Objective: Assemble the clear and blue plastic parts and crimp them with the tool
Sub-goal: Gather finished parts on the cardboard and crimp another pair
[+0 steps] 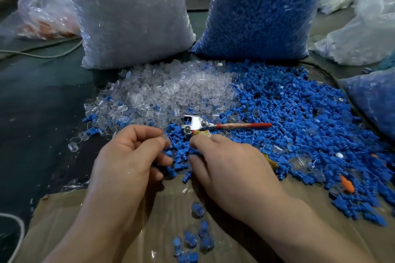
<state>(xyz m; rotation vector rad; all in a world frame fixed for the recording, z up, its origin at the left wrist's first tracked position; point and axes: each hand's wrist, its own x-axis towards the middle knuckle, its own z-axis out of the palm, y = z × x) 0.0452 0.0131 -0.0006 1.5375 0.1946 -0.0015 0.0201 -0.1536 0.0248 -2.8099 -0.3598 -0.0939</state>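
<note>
Left hand (128, 151), centre of frame: fingers curled, thumb & forefinger pinch a clear part (165, 140). Right hand (224, 160) beside it, fingers bent down into the blue parts (299, 117); cannot tell if it grips sth. Crimping pliers (196, 125) lie just above both hands, betw. the blue parts & the clear-parts pile (171, 92).

Small factory packing workshop, bulk sacks of clear parts (130, 17) and blue parts (263, 10), loose heaps on a worktable (42, 96)
</note>
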